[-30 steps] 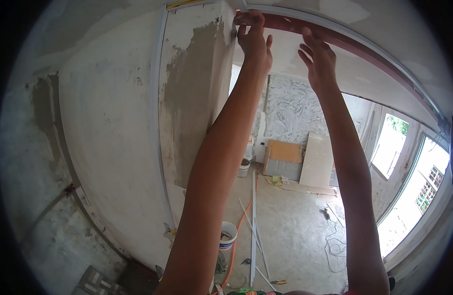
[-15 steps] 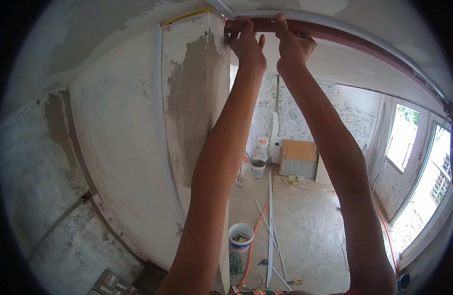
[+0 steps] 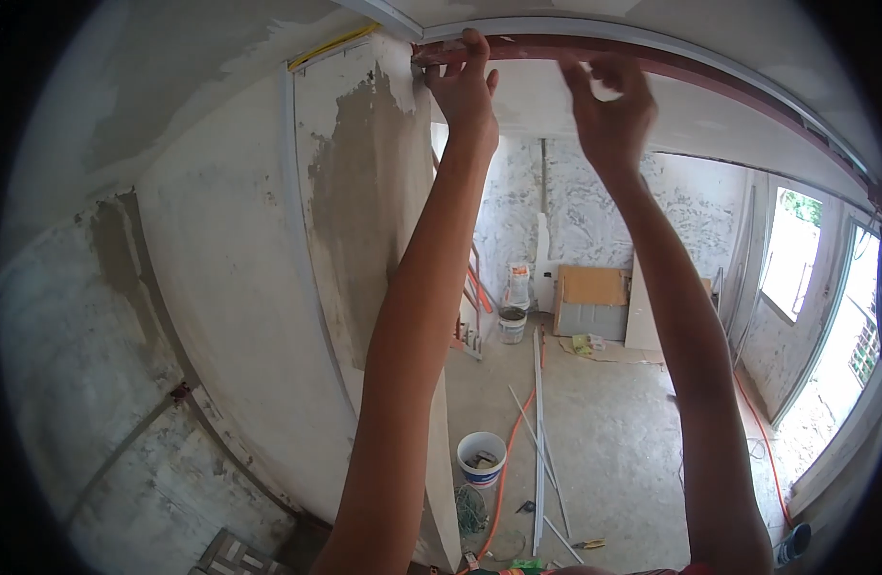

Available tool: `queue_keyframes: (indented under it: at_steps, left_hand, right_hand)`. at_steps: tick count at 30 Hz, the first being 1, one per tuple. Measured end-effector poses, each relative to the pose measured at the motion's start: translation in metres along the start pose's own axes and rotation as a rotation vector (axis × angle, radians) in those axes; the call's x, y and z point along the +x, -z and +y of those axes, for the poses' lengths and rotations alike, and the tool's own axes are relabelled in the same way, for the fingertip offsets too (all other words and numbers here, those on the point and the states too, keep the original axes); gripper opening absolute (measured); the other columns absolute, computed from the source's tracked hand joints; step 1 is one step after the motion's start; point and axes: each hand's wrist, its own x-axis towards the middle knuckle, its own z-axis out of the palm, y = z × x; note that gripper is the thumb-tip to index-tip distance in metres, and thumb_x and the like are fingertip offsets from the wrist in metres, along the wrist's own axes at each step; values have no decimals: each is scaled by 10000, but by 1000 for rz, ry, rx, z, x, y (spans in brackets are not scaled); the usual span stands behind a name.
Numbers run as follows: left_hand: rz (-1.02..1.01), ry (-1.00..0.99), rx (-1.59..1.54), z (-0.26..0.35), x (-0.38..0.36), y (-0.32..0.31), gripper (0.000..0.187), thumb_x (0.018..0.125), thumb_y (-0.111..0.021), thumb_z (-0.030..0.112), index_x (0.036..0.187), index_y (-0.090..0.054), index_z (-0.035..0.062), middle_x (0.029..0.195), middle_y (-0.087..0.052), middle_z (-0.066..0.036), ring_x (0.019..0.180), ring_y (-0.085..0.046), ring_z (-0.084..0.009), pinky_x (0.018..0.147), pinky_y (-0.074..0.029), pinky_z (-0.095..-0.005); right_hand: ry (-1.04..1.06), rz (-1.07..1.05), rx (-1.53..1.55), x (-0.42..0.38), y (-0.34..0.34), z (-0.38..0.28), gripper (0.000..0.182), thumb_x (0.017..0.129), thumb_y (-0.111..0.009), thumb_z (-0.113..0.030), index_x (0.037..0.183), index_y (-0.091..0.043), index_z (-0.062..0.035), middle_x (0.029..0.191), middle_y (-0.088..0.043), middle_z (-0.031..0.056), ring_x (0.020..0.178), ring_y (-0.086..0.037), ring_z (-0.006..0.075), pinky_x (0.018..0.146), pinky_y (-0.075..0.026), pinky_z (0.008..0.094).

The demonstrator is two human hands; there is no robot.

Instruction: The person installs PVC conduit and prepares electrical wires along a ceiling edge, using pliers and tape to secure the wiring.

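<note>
Both arms reach up to a dark red metal beam [image 3: 690, 65] that runs under the ceiling beside a light grey metal channel [image 3: 594, 31]. My left hand [image 3: 465, 91] is at the beam's left end, near the wall corner, with its fingers wrapped on the beam. Just below the beam, to the right, my right hand [image 3: 615, 110] is off it, slightly blurred, with fingers curled and a gap between thumb and fingers. Whether something small is between those fingertips cannot be made out.
A partly plastered wall [image 3: 355, 192] stands close on the left. On the floor below are a white bucket [image 3: 482, 458], long metal strips [image 3: 539, 431], an orange hose [image 3: 503, 479] and pliers [image 3: 589, 544]. Boards [image 3: 594, 302] lean at the back wall.
My right hand has let go of the beam and moved down and to the right. My left hand stays at the beam's end, while the view has shifted slightly.
</note>
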Motion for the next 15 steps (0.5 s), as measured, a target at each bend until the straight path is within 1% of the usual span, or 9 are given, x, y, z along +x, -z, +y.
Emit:
queue_keyframes:
  at_steps: [2,5,8,9,10,12,13,14,15]
  left_hand:
    - [-35,1,47,-2,0,4,692,788,-751,385,1310,-388,113,1155,-486,5,1077,-464,-165,925,-393,-398]
    - [-54,72,121,0,1,11,748,802,-720,386,1350,-301,97,1280,-471,-12,1115,-488,-144,818,-431,-366]
    - [5,89,81,-4,0,18,785,822,-677,444,1384,-267,80,1284,-464,-60,1113,-503,-200,850,-444,-394]
    - [-32,59,109,-7,-3,20,804,835,-648,465,1409,-240,77,1295,-445,-113,1124,-501,-246,876,-447,-411]
    - [-20,63,129,-9,-7,19,787,842,-632,476,1402,-251,75,1286,-448,-119,1119,-502,-245,874,-447,-407]
    - [3,58,180,-10,-14,15,755,856,-599,498,1387,-273,70,1269,-452,-132,1110,-504,-243,869,-448,-398]
    - [32,46,221,-11,-20,11,720,869,-557,530,1367,-302,76,1195,-490,-140,1063,-527,-234,868,-445,-384]
    - [57,65,227,-13,-24,8,706,869,-554,533,1351,-327,71,1170,-498,-135,1044,-532,-229,868,-442,-387]
    - [82,83,234,-15,-26,6,692,868,-551,537,1335,-352,66,1145,-506,-131,1024,-537,-224,869,-440,-389]
  right_hand:
    - [253,94,-168,12,11,-1,270,720,-787,-250,797,-616,-56,755,-615,44,731,-577,177,686,-465,323]
    - [320,-1,11,20,22,10,217,752,-759,-196,803,-610,-46,759,-613,37,687,-569,161,656,-461,318]
    - [-31,-256,235,8,69,-16,189,781,-732,-169,847,-623,-29,804,-627,31,679,-576,132,652,-465,296]
    - [-121,-288,307,2,97,-35,171,804,-701,-152,871,-627,-14,822,-638,37,699,-589,120,660,-474,277]
    - [-213,-318,383,-4,125,-54,158,826,-671,-135,895,-632,1,840,-649,42,719,-603,108,669,-484,258]
    - [-337,-393,499,-27,184,-91,172,875,-613,-189,827,-598,-24,738,-594,70,599,-560,149,551,-468,275]
    - [-407,-431,583,-42,212,-112,209,900,-584,-216,794,-581,-36,687,-566,85,538,-539,169,493,-460,284]
    - [-465,-445,672,-52,232,-127,255,925,-555,-242,760,-564,-48,636,-539,99,478,-517,189,434,-452,293]
    - [-498,-420,796,-53,241,-139,199,906,-582,-255,814,-590,-79,673,-553,99,494,-529,197,450,-462,305]
